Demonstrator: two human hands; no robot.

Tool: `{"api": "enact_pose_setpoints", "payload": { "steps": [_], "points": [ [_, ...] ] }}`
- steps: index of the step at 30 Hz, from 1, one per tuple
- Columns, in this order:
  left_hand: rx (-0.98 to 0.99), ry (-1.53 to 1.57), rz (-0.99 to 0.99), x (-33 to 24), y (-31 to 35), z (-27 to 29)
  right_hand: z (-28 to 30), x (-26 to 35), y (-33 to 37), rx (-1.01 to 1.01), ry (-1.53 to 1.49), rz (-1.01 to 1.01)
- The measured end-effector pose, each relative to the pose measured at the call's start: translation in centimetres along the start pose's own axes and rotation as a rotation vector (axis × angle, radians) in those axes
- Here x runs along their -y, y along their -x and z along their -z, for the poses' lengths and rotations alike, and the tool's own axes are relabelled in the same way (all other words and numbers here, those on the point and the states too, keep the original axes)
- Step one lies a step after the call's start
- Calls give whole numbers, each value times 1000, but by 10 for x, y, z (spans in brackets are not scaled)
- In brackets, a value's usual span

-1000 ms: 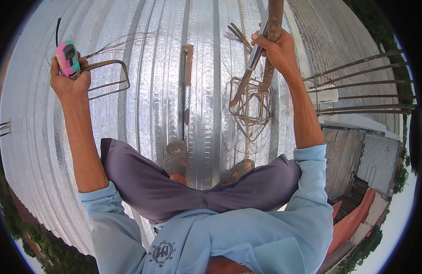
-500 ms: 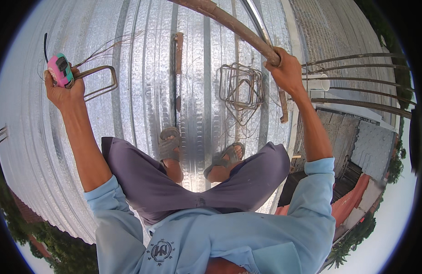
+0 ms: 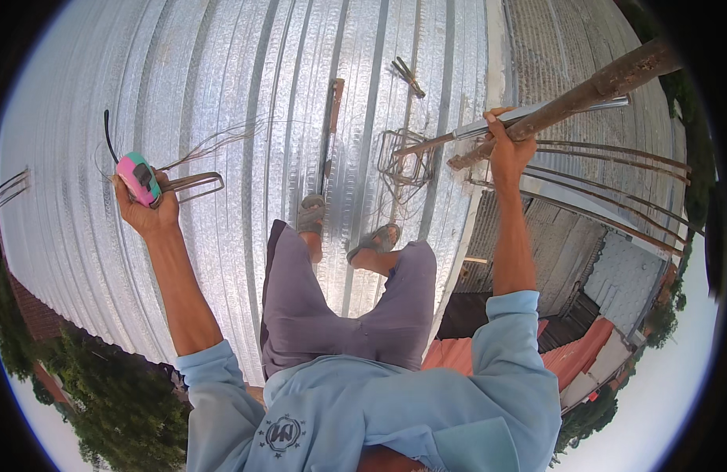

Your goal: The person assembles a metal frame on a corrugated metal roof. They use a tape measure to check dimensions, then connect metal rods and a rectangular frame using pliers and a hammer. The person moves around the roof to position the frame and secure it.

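Note:
My left hand (image 3: 155, 208) is closed round a pink and teal tape measure (image 3: 139, 179) with a black strap. A bent steel stirrup (image 3: 197, 182) and thin tie wires (image 3: 214, 141) stick out from the same hand; how they are gripped is hidden. My right hand (image 3: 511, 153) is wrapped round a thick rusty pipe (image 3: 607, 82) that slants up to the right. Along it runs a thinner silver tube (image 3: 467, 128) with a rusty end, also at the right hand. Below that end, several stirrups (image 3: 411, 169) lie in a pile on the metal deck.
Dark-handled pliers (image 3: 409, 78) and a rusty flat bar (image 3: 334, 118) lie on the ribbed metal decking (image 3: 245, 259). At the right edge, several rebars (image 3: 615, 161) jut outward. Beyond the edge are lower roofs, including red sheeting (image 3: 576, 354). My sandalled feet stand on the decking.
My right hand has swung the pipe and tube from pointing up-left to pointing right. The pliers now show on the deck. My knees have come closer together. The tape measure stays in my left hand.

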State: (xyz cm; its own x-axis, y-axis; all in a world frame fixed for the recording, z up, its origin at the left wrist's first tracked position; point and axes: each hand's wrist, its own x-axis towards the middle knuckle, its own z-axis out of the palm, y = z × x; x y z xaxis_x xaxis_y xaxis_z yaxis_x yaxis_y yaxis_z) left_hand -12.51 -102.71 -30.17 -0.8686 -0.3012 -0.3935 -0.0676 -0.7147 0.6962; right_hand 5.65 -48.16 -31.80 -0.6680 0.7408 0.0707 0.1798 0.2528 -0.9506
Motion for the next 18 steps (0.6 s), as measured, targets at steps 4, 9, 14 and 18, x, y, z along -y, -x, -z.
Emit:
{"api": "enact_pose_setpoints", "payload": {
  "steps": [4,9,14,18],
  "points": [
    [-12,60,-81,-98,55,-52,23,114,-17,-76,-177,25],
    [39,103,-198,-248,95,-67,46,303,-8,-52,-90,76],
    [-39,113,-325,-307,133,-84,44,358,-63,83,60,-6],
    [-136,164,-374,-362,161,-7,26,339,-38,339,331,-104]
  ]
}}
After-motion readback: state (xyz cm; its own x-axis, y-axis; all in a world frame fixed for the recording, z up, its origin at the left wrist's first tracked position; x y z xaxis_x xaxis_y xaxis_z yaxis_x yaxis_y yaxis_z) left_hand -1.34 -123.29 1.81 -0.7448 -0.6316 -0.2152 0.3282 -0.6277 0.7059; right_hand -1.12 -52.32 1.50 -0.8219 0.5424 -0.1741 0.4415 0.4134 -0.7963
